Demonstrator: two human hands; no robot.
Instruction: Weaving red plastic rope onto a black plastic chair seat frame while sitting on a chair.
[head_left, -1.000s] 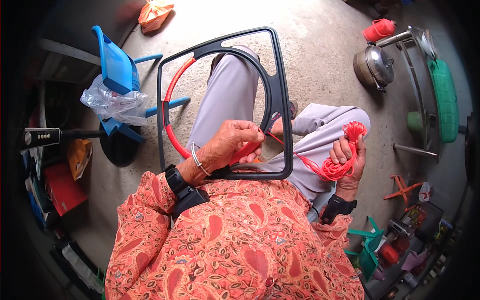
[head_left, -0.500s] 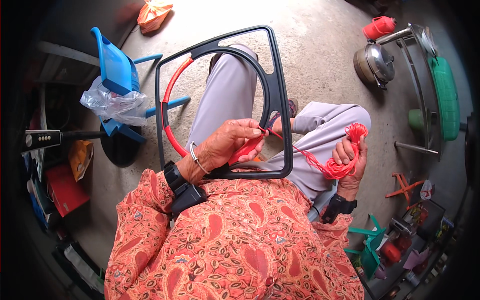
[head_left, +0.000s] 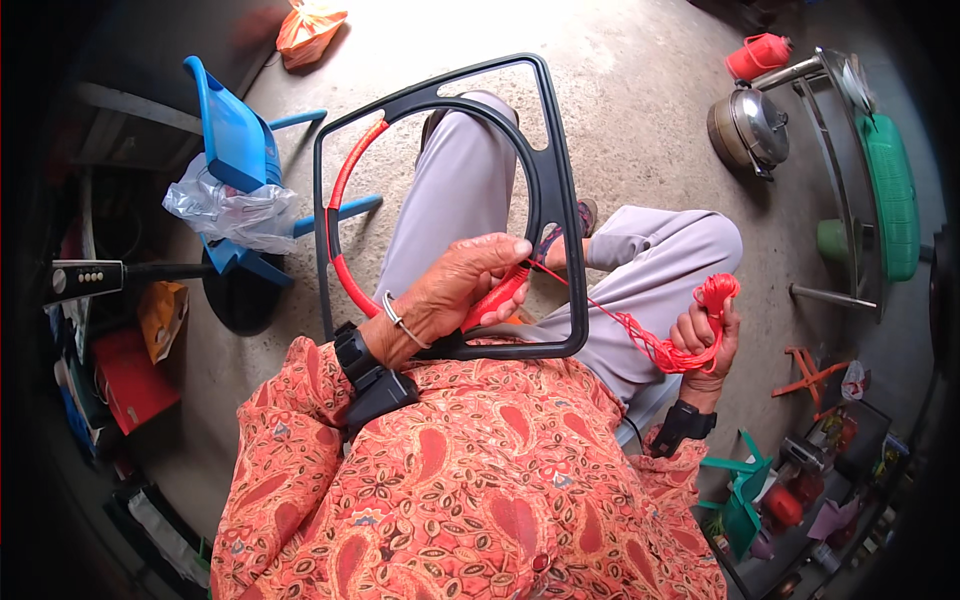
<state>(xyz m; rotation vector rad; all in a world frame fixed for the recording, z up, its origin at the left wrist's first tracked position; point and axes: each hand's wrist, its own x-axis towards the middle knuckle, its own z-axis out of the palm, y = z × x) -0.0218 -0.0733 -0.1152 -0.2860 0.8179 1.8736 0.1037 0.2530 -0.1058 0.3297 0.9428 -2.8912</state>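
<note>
A black plastic frame [head_left: 550, 185] with a round opening stands over my lap. Red cord is wound tightly around parts of its ring, with bare black sections between the red wrapping [head_left: 346, 170]. My left hand [head_left: 468, 282] is closed around the ring's near right part, its thumb pressing at the end of the wrapped stretch. From there a red strand runs right, across the frame's right bar, to a looped bundle of red cord [head_left: 717, 292]. My right hand [head_left: 700, 335] grips that bundle above my right knee, its loops showing above and beside the fingers.
At left stands a blue plastic chair [head_left: 235, 140] with a clear plastic bag [head_left: 230, 205] on it. An orange bag [head_left: 308, 35] lies on the floor far left. To the right are a lidded metal pot [head_left: 750, 130], a red flask [head_left: 758, 57] and a metal rack [head_left: 835, 150].
My right hand has moved slightly down with the cord bundle, and the strand is straighter. The left thumb has shifted a little right and up along the ring.
</note>
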